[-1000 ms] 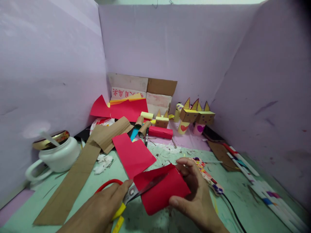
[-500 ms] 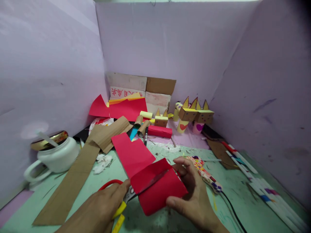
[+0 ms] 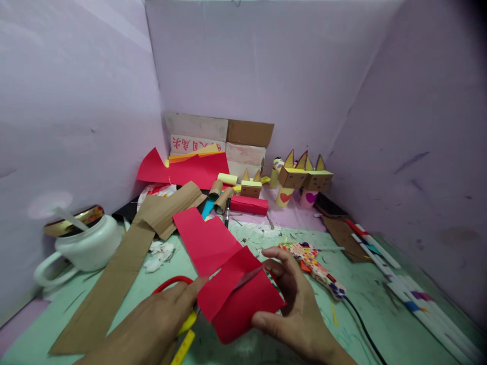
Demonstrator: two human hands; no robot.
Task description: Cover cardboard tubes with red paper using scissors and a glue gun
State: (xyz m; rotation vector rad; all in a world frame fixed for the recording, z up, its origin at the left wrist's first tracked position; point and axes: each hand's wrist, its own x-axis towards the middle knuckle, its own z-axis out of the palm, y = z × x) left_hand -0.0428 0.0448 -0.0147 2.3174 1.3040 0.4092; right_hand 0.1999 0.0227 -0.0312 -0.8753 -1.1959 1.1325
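Observation:
My left hand point(image 3: 163, 312) grips scissors point(image 3: 172, 281) with red and yellow handles. Their blades run into a red sheet of paper point(image 3: 247, 312), whose cut upper strip lies over the blades, so only part of the metal shows. On the paper's right edge my right hand point(image 3: 294, 304) is closed, thumb in front and fingers behind. Just beyond, another red piece with a notch point(image 3: 207, 241) lies flat on the green table, partly covered by the paper in hand.
Cardboard strips point(image 3: 117, 274) and a white pot point(image 3: 89, 243) stand left. To the right are a flower-patterned glue gun point(image 3: 317, 268) with a black cord and several markers point(image 3: 414, 299). Cat-eared cardboard figures point(image 3: 292, 180), a red roll point(image 3: 249, 205) and brown tubes point(image 3: 224, 200) sit behind.
The scissors have moved deeper into the red paper, and its pivot is now covered. Both the paper and my right hand have shifted slightly left.

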